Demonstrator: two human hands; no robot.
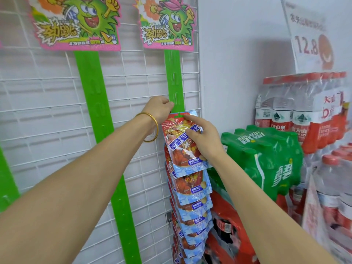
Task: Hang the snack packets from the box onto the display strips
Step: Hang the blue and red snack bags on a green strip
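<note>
A red and blue snack packet [178, 147] hangs at the top of a column of several like packets [192, 202] on the right green display strip [173, 77]. My right hand [202, 138] lies on the packet's front, with a finger near its hang hole. At the packet's top left corner, my left hand [159, 109] pinches the strip's left edge. The middle green strip [99, 130] carries no packets. The box is out of view.
The strips hang on a white wire grid panel [47, 121] under cartoon header cards [76, 21]. To the right stand shrink-wrapped packs of green soda bottles [266, 161], water bottles [297, 111] and red cola [226, 225], with a price sign [308, 35] above.
</note>
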